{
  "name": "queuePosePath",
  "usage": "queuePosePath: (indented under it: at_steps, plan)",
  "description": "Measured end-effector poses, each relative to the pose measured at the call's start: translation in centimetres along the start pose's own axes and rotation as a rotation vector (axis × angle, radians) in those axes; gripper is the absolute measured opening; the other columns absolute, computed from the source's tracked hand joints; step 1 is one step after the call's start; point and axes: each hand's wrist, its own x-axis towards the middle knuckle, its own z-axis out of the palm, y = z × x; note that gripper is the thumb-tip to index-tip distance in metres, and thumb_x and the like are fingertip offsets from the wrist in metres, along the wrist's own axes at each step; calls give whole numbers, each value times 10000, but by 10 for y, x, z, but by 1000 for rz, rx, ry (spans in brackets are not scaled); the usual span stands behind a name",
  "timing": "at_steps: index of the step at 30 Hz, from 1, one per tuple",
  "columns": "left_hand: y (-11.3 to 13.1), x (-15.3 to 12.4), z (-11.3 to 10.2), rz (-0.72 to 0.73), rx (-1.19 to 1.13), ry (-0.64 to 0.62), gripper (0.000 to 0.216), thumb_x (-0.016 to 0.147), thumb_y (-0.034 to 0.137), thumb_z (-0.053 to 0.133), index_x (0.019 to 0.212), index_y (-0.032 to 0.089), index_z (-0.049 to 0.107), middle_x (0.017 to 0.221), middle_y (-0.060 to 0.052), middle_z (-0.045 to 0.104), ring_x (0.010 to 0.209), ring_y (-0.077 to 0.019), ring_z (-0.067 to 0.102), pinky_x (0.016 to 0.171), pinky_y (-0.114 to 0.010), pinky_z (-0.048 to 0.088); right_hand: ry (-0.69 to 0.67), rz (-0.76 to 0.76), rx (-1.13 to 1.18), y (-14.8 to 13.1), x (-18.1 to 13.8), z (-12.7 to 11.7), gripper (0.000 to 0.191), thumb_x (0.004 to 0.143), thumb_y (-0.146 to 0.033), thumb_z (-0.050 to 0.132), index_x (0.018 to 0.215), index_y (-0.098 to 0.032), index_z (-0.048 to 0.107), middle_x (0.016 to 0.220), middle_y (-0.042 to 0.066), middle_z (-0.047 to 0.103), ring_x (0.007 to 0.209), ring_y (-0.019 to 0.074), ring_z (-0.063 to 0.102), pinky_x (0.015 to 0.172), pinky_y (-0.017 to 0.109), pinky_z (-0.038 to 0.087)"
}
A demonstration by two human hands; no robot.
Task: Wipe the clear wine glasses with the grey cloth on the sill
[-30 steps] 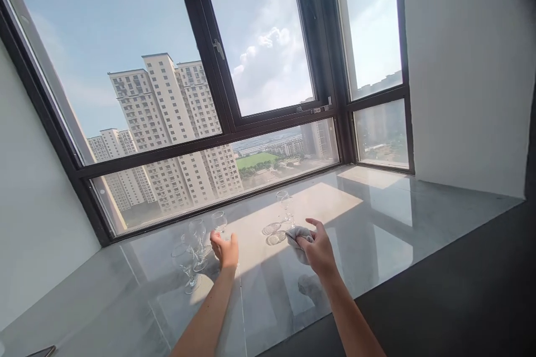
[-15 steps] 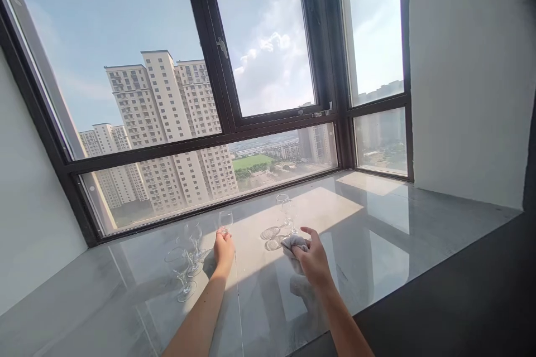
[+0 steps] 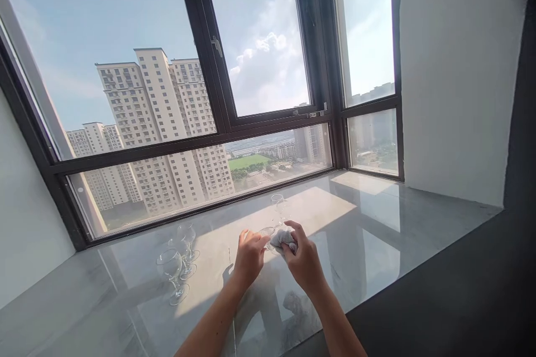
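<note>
My left hand [image 3: 250, 256] is closed on a clear stemmed glass [image 3: 265, 232], held tipped toward the right over the marble sill [image 3: 377, 234]. My right hand [image 3: 305, 261] grips a small grey cloth [image 3: 281, 240] and presses it against the glass's bowl. The two hands meet in the middle of the sill. Another clear glass [image 3: 278, 205] stands upright just behind them in the sunlit patch. To the left stand three more glasses: the nearest glass [image 3: 171, 274] and a pair of glasses [image 3: 186, 246] behind it.
A black-framed window [image 3: 218, 128] runs along the back of the sill, with tower blocks outside. A white wall [image 3: 452, 78] closes the right end. The sill's dark front edge [image 3: 419, 301] runs diagonally at the lower right.
My left hand lifted a glass from the left group and carried it right to meet the cloth. My right hand shifted slightly left with the cloth onto the glass.
</note>
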Motion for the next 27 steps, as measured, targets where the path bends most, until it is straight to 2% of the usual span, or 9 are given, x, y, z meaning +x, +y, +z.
queuePosePath:
  at_steps: [3, 6, 11, 13, 17, 20, 23, 25, 27]
  plan:
    - [-1, 1, -3, 46, -11, 18, 384, 799, -9, 469, 951, 257, 701, 797, -19, 624, 820, -194, 553, 1047, -510, 323, 29, -8, -58, 4, 3, -5, 394, 834, -185, 488, 1224, -224, 522, 825, 14, 632, 715, 155, 592, 670, 236, 446]
    - [0, 2, -2, 82, -57, 39, 400, 795, -30, 455, 917, 253, 710, 832, -26, 633, 840, -193, 553, 1034, -499, 335, 44, 3, -78, 8, 7, -10, 384, 832, -196, 499, 1215, -215, 529, 804, 15, 638, 683, 154, 586, 650, 234, 443]
    - [1, 1, 5, 67, -186, 83, 391, 828, 5, 467, 1005, 258, 706, 846, -29, 653, 839, -193, 561, 971, -442, 395, 85, 71, -34, 12, 11, -19, 385, 829, -242, 531, 1212, -202, 532, 763, 13, 658, 644, 156, 593, 626, 237, 452]
    - [0, 0, 10, 21, -258, 96, 348, 849, 40, 466, 992, 247, 706, 833, -35, 661, 841, -197, 573, 918, -405, 428, 113, 101, -29, 14, 11, -21, 396, 819, -254, 544, 1210, -196, 536, 792, 32, 677, 677, 168, 619, 643, 246, 467]
    - [2, 1, 19, -163, -495, 159, 249, 898, 155, 467, 1017, 211, 679, 904, -49, 699, 836, -189, 627, 792, -316, 481, 107, 143, 9, 16, 7, -15, 419, 800, -250, 557, 1213, -184, 530, 801, 45, 691, 706, 179, 646, 659, 252, 489]
    - [5, 1, 24, -239, -619, 104, 253, 928, 217, 445, 1070, 196, 653, 798, -27, 702, 725, -170, 643, 716, -284, 493, 86, 137, 55, 11, 3, -3, 421, 811, -253, 542, 1225, -187, 509, 785, 30, 684, 670, 166, 638, 627, 236, 485]
    - [4, 0, 25, -276, -551, 56, 266, 937, 235, 426, 1067, 190, 654, 854, -55, 728, 773, -199, 671, 719, -300, 496, 72, 92, 35, 3, 0, 5, 420, 809, -240, 532, 1225, -192, 505, 745, 5, 662, 630, 151, 614, 601, 221, 466]
    - [2, 0, 23, -304, -415, 40, 273, 930, 211, 420, 1066, 184, 656, 964, -90, 735, 852, -230, 679, 751, -328, 494, 46, 50, 7, -3, -1, 8, 425, 802, -221, 527, 1226, -194, 505, 714, -12, 642, 599, 141, 590, 581, 214, 448]
    - [1, -1, 20, -315, -274, 8, 279, 914, 171, 423, 1060, 180, 660, 954, -97, 735, 865, -244, 676, 773, -349, 485, 13, 9, -7, -8, 0, 7, 439, 801, -202, 516, 1240, -201, 500, 688, -30, 621, 574, 133, 565, 572, 210, 436]
